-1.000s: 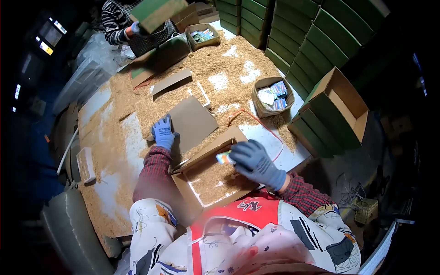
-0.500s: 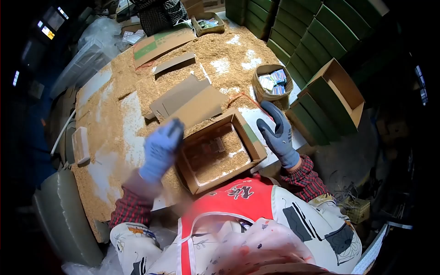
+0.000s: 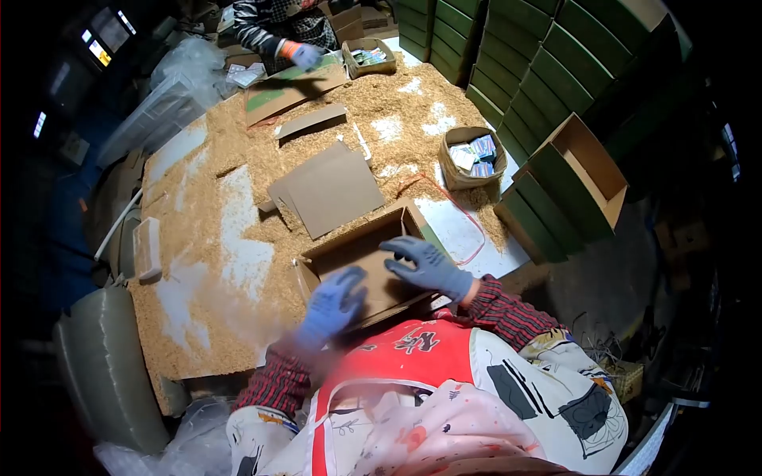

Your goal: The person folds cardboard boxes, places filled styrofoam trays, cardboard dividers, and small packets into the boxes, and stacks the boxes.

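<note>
An open cardboard box (image 3: 432, 232) with a green outer side stands at the table's near edge, in front of my red apron. Inside it lies a flat brown cardboard sheet (image 3: 373, 274), which covers what is beneath. My left hand (image 3: 332, 305), in a blue-grey glove, is over the box's near left part with fingers apart. My right hand (image 3: 430, 266), gloved the same way, reaches over the box's right part, fingers spread above the sheet. Whether the fingertips touch the sheet, I cannot tell. Just beyond the box rest loose grey-brown cardboard sheets (image 3: 329, 190).
Sawdust (image 3: 198, 230) covers much of the white table. A basket of small colourful packets (image 3: 474, 178) stands right, beside stacked green boxes (image 3: 548, 79) and an open box (image 3: 591, 170). Across the table, a co-worker's gloved hand (image 3: 305, 55) is over a flat cardboard piece (image 3: 294, 91).
A cardboard sheet has gone from the pile into the box, hiding the sawdust there. Both my hands have moved in over the box. A co-worker's hand has appeared at the far side.
</note>
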A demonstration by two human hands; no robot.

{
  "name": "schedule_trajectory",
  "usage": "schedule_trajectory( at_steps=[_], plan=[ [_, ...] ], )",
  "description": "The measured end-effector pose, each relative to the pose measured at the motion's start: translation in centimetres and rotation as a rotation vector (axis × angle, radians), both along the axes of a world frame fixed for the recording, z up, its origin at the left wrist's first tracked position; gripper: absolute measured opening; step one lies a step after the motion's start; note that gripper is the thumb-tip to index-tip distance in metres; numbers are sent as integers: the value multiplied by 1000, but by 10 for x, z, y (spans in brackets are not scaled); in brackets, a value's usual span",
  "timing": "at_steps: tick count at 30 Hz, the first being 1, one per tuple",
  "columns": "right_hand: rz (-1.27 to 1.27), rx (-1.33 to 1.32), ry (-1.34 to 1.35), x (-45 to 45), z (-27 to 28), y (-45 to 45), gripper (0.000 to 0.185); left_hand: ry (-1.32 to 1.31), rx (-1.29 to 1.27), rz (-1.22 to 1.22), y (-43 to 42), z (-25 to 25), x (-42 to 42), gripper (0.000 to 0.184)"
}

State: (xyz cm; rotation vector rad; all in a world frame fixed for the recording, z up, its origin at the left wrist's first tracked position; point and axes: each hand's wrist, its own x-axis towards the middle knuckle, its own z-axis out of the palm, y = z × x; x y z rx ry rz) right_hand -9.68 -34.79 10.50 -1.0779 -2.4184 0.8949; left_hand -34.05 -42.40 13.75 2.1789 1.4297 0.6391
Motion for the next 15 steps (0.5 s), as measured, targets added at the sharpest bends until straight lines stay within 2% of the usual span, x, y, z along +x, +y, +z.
schedule_trajectory(
  at_steps=[1,2,3,4,5,6,7,8,10,11,12,15],
  plan=[
    [-153,-58,216,12,20,4,39,-119,168,191,-4,4,-9,38],
    [-306,-117,431,25,31,10,40,-115,167,192,-8,-3,-19,38],
    [-399,-287,590,39,6,24,41,-458,62,476,-15,-16,-30,42],
    [-494,-457,750,48,-26,37,43,-755,-157,564,-16,-23,-31,46],
    [-529,-680,655,51,-41,43,50,-1066,-336,698,-18,-29,-32,50],
    [-432,-815,514,51,-54,40,65,-1322,-627,622,-17,-35,-23,55],
    [-351,-773,408,47,-80,40,77,-1470,-860,918,-16,-59,-6,63],
    [-356,-697,267,34,-85,35,87,-1313,-756,892,-13,-93,-5,68],
    [-452,-513,-50,5,-77,23,107,-1278,-460,661,-11,-332,-70,84],
    [-475,-497,6,0,-89,23,113,-868,-368,775,-11,-260,-44,84],
    [-471,-500,8,-1,-89,19,113,-448,-310,901,-9,-167,-11,84],
    [-464,-593,144,1,-54,15,108,-594,-534,873,-5,-119,-12,87]
  ],
)
